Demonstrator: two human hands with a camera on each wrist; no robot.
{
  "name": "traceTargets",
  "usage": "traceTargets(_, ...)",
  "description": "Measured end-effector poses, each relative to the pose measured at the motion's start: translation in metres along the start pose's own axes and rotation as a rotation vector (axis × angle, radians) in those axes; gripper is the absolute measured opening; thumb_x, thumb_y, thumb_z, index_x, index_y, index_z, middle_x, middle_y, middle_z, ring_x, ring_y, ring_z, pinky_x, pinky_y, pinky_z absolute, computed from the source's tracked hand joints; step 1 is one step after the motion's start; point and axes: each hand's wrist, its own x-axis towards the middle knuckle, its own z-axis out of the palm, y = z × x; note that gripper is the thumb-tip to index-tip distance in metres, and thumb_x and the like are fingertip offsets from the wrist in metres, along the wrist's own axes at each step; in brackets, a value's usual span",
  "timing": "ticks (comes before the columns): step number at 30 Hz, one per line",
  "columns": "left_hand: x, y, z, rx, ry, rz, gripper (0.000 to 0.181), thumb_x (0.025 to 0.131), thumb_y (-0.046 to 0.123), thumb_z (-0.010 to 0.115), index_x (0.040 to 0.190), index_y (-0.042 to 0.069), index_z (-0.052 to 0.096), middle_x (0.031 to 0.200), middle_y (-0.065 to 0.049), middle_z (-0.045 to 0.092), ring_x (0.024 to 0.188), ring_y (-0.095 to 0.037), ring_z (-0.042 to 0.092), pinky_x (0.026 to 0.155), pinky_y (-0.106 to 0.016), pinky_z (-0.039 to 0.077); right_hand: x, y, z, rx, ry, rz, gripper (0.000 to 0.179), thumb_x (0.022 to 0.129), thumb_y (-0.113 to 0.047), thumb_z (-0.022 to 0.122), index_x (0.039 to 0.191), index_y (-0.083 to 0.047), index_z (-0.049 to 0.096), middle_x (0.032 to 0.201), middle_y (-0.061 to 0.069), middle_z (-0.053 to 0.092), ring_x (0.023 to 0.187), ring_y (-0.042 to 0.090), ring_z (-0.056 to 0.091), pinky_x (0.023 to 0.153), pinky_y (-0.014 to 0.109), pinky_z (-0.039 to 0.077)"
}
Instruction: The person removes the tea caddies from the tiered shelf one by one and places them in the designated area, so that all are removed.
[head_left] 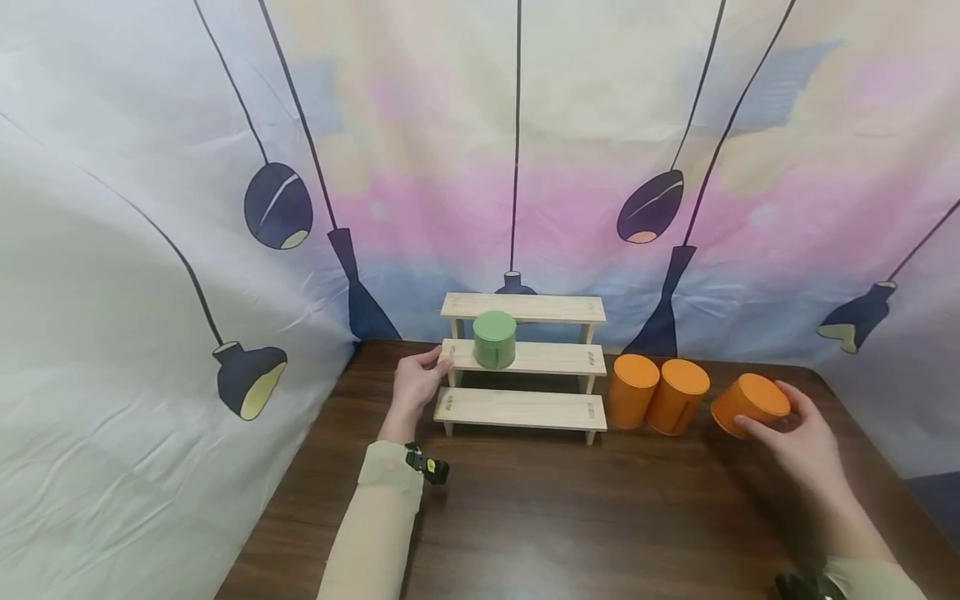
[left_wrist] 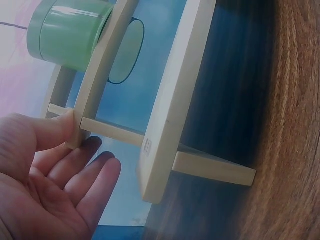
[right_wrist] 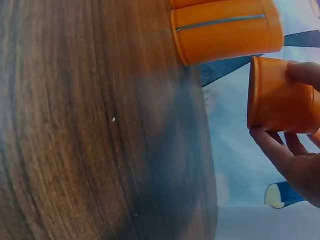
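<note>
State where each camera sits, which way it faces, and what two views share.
Head: worn on the head, facing forward and down over the wooden shelf and dark table; left grip, right grip and both sleeves show.
Left wrist: on that wrist, facing the shelf's end and green canister; only the left grip shows.
Right wrist: on that wrist, facing the held orange canister and table; only the right grip shows.
Shared: the green canister appears in both head and left wrist views.

Head view forward and down, wrists close, sideways
</note>
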Motion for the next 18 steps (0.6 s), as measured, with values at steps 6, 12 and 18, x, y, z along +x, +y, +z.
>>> traceTargets(6,0.0,0.002,-0.002,-0.006,-0.003,-0.01,0.048,0.101,0.018,0.078,0.146,0.007,0.066,0.143,-0.02,0.065,0.124,-0.036,0.069,0.105,-0.049,0.058,0.009,0.006,0.011,0.001,-0.059,-0.013,0.105,0.096,-0.04,0.083,0.164,0.009,0.02,0.157,0.041,0.037,0.131,0.055,0.048,0.072,0.009,0.045)
traceTargets(12,0.0,0.004,0.0,-0.012,-0.005,-0.017,0.048,0.101,0.018,0.077,0.146,0.006,0.065,0.143,-0.02,0.065,0.13,-0.036,0.065,0.109,-0.049,0.055,0.016,0.01,0.021,-0.034,-0.089,0.006,0.104,0.093,-0.034,0.086,0.162,0.01,0.021,0.157,0.041,0.035,0.131,0.053,0.047,0.094,0.052,0.05)
traceTargets(18,-0.001,0.003,0.0,-0.021,-0.007,-0.022,0.048,0.101,0.017,0.077,0.147,0.006,0.065,0.144,-0.02,0.065,0.13,-0.036,0.065,0.108,-0.049,0.056,0.017,0.013,0.029,-0.011,-0.092,0.023,0.103,0.091,-0.025,0.087,0.161,0.01,0.021,0.16,0.042,0.029,0.138,0.059,0.039,0.108,0.074,0.039)
